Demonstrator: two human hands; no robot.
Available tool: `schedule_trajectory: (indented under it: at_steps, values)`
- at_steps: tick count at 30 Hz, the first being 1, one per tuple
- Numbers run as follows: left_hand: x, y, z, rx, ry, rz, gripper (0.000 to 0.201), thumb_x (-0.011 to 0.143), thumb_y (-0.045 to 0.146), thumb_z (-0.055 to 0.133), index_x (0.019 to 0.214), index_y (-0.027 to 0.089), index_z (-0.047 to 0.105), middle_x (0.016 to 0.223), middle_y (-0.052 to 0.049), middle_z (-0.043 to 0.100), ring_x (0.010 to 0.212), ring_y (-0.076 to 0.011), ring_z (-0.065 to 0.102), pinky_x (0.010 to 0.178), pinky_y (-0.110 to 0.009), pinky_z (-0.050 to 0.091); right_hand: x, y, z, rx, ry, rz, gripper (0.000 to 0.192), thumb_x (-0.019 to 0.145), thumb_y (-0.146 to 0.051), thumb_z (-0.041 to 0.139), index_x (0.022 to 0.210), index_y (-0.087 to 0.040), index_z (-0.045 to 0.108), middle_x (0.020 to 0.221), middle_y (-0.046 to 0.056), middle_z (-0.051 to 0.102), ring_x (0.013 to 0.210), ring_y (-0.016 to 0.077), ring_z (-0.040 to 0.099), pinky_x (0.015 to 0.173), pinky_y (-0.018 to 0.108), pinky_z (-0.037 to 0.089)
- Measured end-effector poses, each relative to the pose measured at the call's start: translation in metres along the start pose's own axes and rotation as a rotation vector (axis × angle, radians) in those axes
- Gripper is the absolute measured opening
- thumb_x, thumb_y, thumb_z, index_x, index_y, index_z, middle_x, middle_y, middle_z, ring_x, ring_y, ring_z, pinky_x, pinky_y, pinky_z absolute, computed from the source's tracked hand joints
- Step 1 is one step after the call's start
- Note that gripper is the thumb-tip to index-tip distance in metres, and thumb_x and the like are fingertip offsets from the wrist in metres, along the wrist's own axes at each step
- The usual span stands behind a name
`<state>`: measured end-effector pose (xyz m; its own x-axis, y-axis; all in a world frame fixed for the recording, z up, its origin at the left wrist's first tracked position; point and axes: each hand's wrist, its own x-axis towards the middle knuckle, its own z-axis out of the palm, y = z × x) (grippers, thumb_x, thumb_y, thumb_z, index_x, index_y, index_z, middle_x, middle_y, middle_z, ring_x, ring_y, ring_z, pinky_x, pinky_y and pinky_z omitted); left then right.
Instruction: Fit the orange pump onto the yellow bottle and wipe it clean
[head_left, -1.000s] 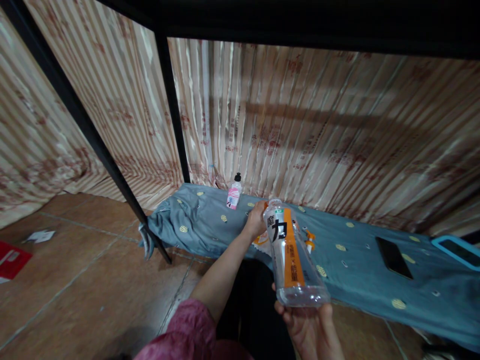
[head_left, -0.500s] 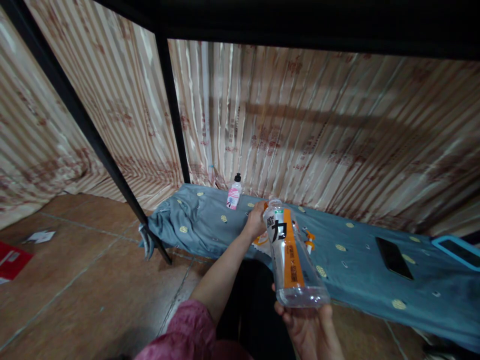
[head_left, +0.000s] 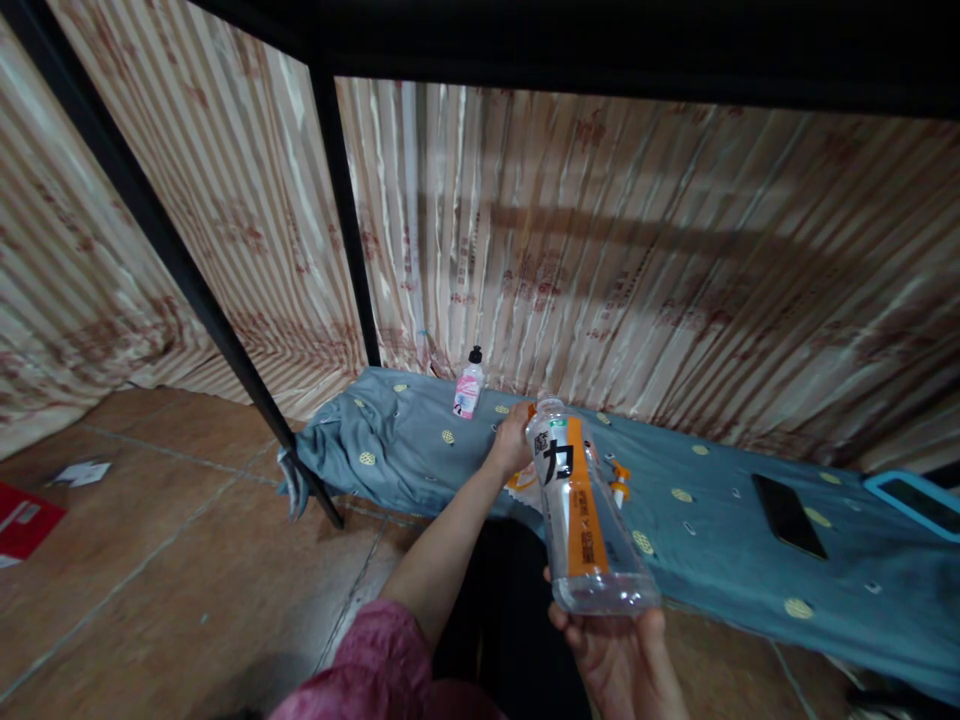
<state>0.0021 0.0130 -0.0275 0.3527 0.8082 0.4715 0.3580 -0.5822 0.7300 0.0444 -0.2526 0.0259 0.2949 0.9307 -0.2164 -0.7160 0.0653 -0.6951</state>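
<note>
My right hand [head_left: 619, 655] holds a clear plastic bottle [head_left: 581, 510] with an orange and white label by its base, tilted with the neck pointing away from me. My left hand [head_left: 514, 440] reaches forward onto the blue bed sheet [head_left: 712, 520] and rests on an orange and white item [head_left: 525, 482] that the bottle mostly hides. I cannot tell whether those fingers grip it. An orange spray nozzle [head_left: 619, 480] peeks out to the right of the bottle.
A small pink-labelled bottle with a black cap [head_left: 469, 385] stands at the back of the bed by the striped curtain [head_left: 600, 260]. A black phone [head_left: 787, 515] and a blue-framed tablet [head_left: 911, 500] lie on the sheet at right. Black bed-frame posts [head_left: 345, 210] rise at left; papers [head_left: 30, 505] lie on the tiled floor.
</note>
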Motion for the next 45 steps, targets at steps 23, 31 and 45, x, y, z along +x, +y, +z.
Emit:
schedule_trajectory:
  at_steps: [23, 31, 45]
  values:
    - [0.000, -0.002, -0.002, -0.082, 0.057, 0.049, 0.035, 0.077, 0.012, 0.059, 0.112, 0.014, 0.060, 0.109, -0.012, 0.066, 0.107, -0.0250, 0.062, 0.096, -0.040, 0.050, -0.001, 0.000, 0.000, -0.032, -0.021, 0.010, 0.049, 0.067, -0.065, 0.079, 0.088, -0.021, 0.080, 0.099, 0.011, 0.080, 0.067, 0.0161, 0.072, 0.060, 0.021, 0.056]
    - [0.001, -0.003, -0.005, -0.169, 0.069, 0.063, 0.035, 0.075, 0.014, 0.063, 0.109, 0.018, 0.061, 0.110, -0.010, 0.067, 0.107, -0.0251, 0.062, 0.097, -0.040, 0.050, -0.001, 0.000, 0.003, -0.021, -0.028, 0.013, 0.049, 0.068, -0.064, 0.079, 0.092, -0.022, 0.080, 0.080, 0.008, 0.079, 0.066, 0.0159, 0.071, 0.059, 0.020, 0.054]
    - [0.002, -0.005, -0.003, -0.124, 0.039, 0.084, 0.031, 0.081, 0.020, 0.063, 0.112, 0.019, 0.061, 0.111, -0.010, 0.065, 0.106, -0.0249, 0.061, 0.094, -0.039, 0.052, -0.001, 0.003, 0.008, -0.013, -0.001, 0.036, 0.047, 0.065, -0.067, 0.078, 0.088, -0.025, 0.080, 0.083, 0.008, 0.080, 0.067, 0.0158, 0.070, 0.061, 0.021, 0.052]
